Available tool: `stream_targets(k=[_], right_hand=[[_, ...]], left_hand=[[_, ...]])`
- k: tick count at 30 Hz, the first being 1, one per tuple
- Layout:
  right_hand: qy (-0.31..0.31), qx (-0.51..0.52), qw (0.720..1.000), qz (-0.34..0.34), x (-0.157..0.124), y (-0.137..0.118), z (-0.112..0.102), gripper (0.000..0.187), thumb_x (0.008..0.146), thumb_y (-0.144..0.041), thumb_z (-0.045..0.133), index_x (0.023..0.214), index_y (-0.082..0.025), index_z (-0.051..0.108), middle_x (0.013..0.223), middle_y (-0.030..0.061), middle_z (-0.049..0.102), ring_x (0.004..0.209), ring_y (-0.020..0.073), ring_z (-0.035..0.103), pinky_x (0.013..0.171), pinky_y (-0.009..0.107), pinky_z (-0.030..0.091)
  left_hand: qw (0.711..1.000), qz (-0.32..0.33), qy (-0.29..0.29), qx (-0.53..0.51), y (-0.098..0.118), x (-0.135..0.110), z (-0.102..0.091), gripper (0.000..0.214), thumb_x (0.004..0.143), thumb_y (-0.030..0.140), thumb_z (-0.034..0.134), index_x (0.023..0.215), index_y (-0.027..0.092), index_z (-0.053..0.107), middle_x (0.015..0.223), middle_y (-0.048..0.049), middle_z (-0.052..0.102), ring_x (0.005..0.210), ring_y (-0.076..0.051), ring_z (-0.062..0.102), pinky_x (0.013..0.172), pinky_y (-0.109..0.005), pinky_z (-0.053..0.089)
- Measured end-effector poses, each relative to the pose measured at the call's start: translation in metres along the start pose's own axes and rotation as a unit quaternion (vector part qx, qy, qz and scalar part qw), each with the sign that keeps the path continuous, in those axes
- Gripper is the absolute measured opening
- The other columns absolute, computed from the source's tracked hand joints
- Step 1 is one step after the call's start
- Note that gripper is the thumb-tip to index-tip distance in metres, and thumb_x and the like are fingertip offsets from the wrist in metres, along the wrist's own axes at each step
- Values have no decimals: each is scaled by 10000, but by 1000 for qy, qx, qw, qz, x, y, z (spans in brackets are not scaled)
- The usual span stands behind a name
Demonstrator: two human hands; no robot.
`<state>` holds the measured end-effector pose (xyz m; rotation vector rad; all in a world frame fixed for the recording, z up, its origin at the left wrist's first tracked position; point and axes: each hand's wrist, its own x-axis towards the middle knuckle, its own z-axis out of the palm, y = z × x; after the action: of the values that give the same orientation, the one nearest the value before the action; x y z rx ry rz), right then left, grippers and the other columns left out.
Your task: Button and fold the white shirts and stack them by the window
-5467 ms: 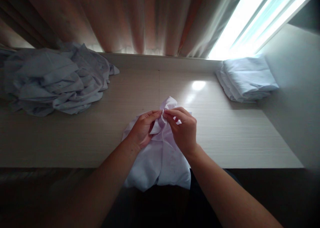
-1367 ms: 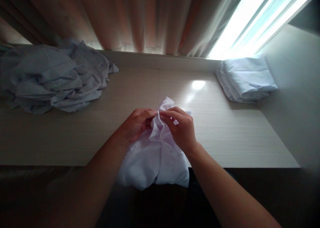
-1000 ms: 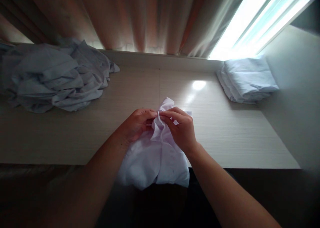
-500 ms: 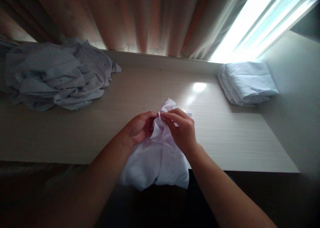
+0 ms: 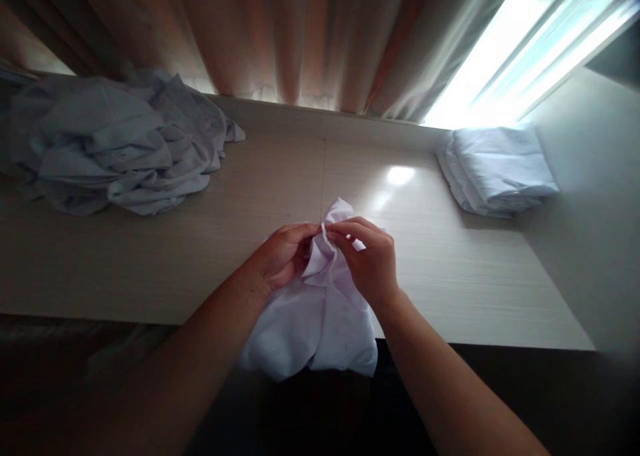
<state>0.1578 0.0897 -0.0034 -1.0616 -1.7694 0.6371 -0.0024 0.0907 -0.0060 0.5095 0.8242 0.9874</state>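
Observation:
A white shirt [image 5: 310, 333] lies at the front edge of the table, its lower part hanging over the edge. My left hand [image 5: 284, 259] pinches the raised edge of its cloth from the left, thumb on top, the other fingers partly hidden behind the fabric. From the right, my right hand [image 5: 373, 259] grips the same edge between thumb and forefinger, close to the left thumb. Whether a button sits between the fingertips is too small to make out.
On the pale wooden table [image 5: 280, 176] a crumpled heap of white garments [image 5: 125, 143] lies at the left. A neat stack of folded white garments [image 5: 503, 166] stands at the right, beside the wall [image 5: 595, 196]. Curtains [image 5: 300, 43] and a bright window [image 5: 495, 63] are behind.
Both hands keep their pinch on the shirt's edge and have shifted very slightly right in the view. The right fingers have moved a little over the edge. The heap and stack are unchanged.

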Motion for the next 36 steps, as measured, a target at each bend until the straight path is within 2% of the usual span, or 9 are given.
stream_targets(k=[6, 11, 22, 30, 36], right_hand=[[25, -18, 999, 15, -2, -1, -1, 83, 864, -179, 702, 881, -246, 749, 861, -2, 745, 768, 135, 660, 743, 309, 534], [40, -31, 999, 13, -3, -2, 0, 51, 852, -201, 716, 845, -247, 737, 831, -8, 743, 744, 139, 660, 743, 314, 544], [12, -27, 1000, 1, -2, -2, -2, 88, 870, -172, 679, 883, -233, 742, 862, 4, 739, 745, 132, 645, 716, 306, 537], [-5, 4, 1000, 12, 1, 1, -3, 85, 864, -179, 683, 893, -238, 736, 870, 3, 731, 768, 132, 653, 699, 303, 541], [-23, 20, 999, 11, 2, 3, -4, 80, 855, -166, 699, 896, -224, 735, 882, 4, 720, 759, 119, 645, 689, 287, 532]], left_hand=[[999, 20, 20, -19, -2, 0, 2, 94, 745, 188, 723, 685, 145, 665, 580, 17, 574, 492, -80, 498, 527, -225, 413], [999, 40, 20, 11, -4, 0, 2, 133, 745, 255, 745, 710, 148, 675, 623, 0, 613, 535, -96, 543, 547, -232, 430], [996, 60, 39, 45, -1, -3, 7, 227, 725, 326, 774, 711, 146, 637, 597, 19, 562, 506, -75, 493, 480, -204, 354], [984, 98, 63, 134, -3, 1, 1, 240, 747, 360, 768, 698, 158, 648, 617, 4, 584, 526, -89, 506, 507, -219, 365], [964, 146, 70, 212, -3, 3, -3, 211, 777, 346, 738, 699, 156, 686, 615, 10, 583, 534, -83, 464, 513, -218, 334]])
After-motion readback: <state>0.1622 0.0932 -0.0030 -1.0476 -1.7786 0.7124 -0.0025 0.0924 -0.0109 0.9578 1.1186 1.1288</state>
